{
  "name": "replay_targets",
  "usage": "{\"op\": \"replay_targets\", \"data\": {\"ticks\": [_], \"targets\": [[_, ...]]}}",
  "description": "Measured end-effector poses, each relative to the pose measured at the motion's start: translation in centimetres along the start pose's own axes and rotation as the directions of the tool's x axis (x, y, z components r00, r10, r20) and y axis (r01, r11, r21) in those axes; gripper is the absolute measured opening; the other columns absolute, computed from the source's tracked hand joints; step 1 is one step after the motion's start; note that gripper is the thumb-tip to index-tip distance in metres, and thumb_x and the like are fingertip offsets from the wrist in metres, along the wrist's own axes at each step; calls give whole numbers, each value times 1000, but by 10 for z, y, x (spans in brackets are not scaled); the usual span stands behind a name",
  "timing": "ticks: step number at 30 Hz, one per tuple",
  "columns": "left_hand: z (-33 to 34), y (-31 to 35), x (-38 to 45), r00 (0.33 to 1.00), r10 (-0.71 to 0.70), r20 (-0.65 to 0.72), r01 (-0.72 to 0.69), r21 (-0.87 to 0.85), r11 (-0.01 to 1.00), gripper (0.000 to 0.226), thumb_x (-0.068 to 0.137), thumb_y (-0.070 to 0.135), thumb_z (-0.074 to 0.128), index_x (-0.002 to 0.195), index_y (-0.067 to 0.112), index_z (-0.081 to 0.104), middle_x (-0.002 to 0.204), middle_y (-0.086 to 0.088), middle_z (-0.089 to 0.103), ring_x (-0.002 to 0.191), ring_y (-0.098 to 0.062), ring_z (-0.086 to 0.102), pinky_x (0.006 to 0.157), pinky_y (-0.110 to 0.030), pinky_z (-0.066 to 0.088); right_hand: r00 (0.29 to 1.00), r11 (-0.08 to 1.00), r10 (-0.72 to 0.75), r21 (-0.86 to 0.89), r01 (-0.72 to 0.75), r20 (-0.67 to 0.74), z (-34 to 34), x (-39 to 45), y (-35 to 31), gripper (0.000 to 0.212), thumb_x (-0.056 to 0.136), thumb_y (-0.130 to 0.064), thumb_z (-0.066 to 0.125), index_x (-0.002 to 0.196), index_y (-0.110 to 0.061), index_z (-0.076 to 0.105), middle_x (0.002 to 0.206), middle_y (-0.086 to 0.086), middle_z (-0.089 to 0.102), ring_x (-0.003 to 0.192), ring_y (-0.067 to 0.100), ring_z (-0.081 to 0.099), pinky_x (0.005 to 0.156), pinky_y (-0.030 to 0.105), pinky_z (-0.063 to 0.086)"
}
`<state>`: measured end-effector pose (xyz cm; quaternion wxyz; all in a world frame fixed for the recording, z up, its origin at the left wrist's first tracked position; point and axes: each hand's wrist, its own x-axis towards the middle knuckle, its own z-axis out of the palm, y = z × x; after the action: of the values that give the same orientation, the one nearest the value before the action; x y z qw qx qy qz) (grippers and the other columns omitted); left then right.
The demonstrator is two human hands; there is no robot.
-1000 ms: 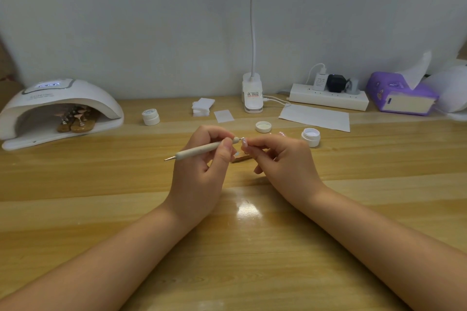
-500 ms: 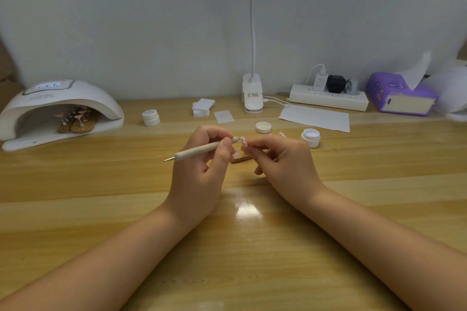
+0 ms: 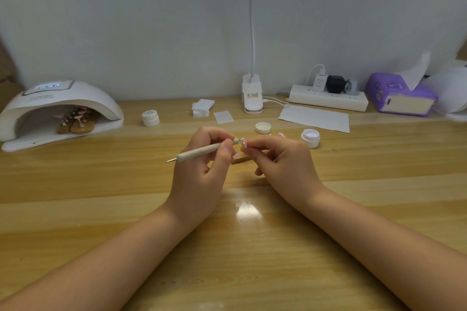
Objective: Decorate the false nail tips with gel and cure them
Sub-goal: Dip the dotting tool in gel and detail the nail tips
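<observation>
My left hand (image 3: 202,169) grips a cream dotting pen (image 3: 199,151), its far tip touching a small pale false nail tip (image 3: 244,144). That tip is pinched by the fingers of my right hand (image 3: 283,164), above a wooden holder stick (image 3: 241,158) partly hidden behind both hands. An open gel jar (image 3: 310,137) stands just right of my right hand, its lid (image 3: 263,128) lying beside it. At the far left, a white curing lamp (image 3: 58,111) shelters wooden holders with several nail tips (image 3: 75,121).
A closed white jar (image 3: 150,118), a stack of wipes (image 3: 201,108), one loose wipe (image 3: 223,117), a clip lamp base (image 3: 252,94), a paper sheet (image 3: 316,118), a power strip (image 3: 328,98) and a purple tissue box (image 3: 401,96) line the back of the wooden table (image 3: 240,247).
</observation>
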<state>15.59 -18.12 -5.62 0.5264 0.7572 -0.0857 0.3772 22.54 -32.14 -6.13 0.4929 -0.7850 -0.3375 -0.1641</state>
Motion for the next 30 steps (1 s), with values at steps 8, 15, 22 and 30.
{"op": "replay_targets", "data": {"ticks": [8, 15, 22, 30], "targets": [[1, 0, 0, 1000, 10, -6, -10, -12, 1000, 8, 91, 15, 53, 93, 19, 59, 83, 1, 65, 75, -8, 66, 68, -21, 53, 1000, 1000, 13, 19, -12, -4, 0, 0, -2, 11, 87, -19, 69, 95, -18, 76, 80, -6, 74, 54, 12, 64, 96, 46, 45], [-2, -1, 0, 999, 31, -17, -31, -10, 999, 7, 93, 15, 52, 92, 20, 57, 81, -1, 64, 74, -12, 65, 68, -30, 55, 999, 998, 41, 52, -40, -8, 0, -1, -3, 10, 87, -20, 69, 94, -20, 76, 79, -4, 74, 53, 13, 64, 94, 61, 44], [-2, 1, -1, 1000, 12, 13, -12, -20, 1000, 10, 90, 13, 52, 90, 21, 58, 81, 2, 65, 75, -11, 64, 69, -28, 54, 999, 998, 39, 56, -38, -17, 1, -1, -4, 10, 86, -21, 70, 94, -20, 76, 78, -4, 74, 55, 13, 64, 91, 59, 46], [0, 1, -1, 1000, 6, 20, -6, -23, 1000, 9, 90, 12, 52, 90, 19, 58, 81, 3, 64, 74, -8, 65, 68, -20, 51, 999, 998, 37, 53, -36, -13, 0, -1, -4, 10, 86, -21, 70, 94, -21, 76, 81, -8, 74, 57, 13, 65, 90, 58, 47]]}}
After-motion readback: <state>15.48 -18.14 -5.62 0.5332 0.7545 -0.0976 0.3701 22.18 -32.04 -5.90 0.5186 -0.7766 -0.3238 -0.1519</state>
